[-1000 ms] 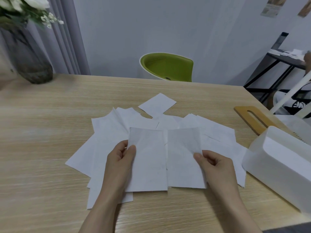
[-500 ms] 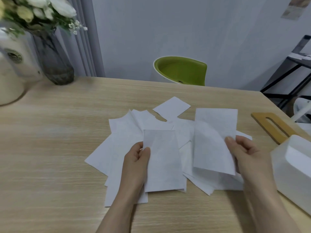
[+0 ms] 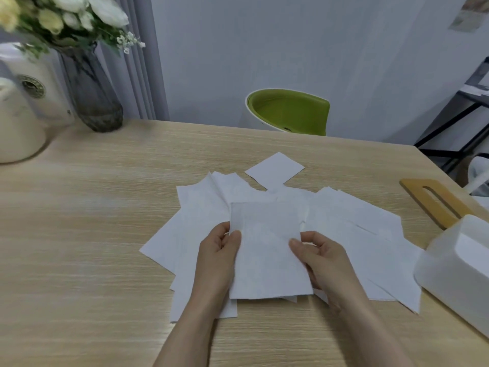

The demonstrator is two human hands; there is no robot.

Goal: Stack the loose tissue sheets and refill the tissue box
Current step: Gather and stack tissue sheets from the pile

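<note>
While the pale wooden table [image 3: 79, 234] bears scattered white tissue sheets [image 3: 370, 234] beside a white plastic tissue box [image 3: 455, 266], left hand [image 3: 217, 263] and right hand [image 3: 325, 260] pinch one small stack [image 3: 267, 250] at its sides.

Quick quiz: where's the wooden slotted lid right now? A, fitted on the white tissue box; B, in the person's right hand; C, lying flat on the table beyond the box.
C: the wooden slotted lid lies flat on the table just beyond the white tissue box.
</note>
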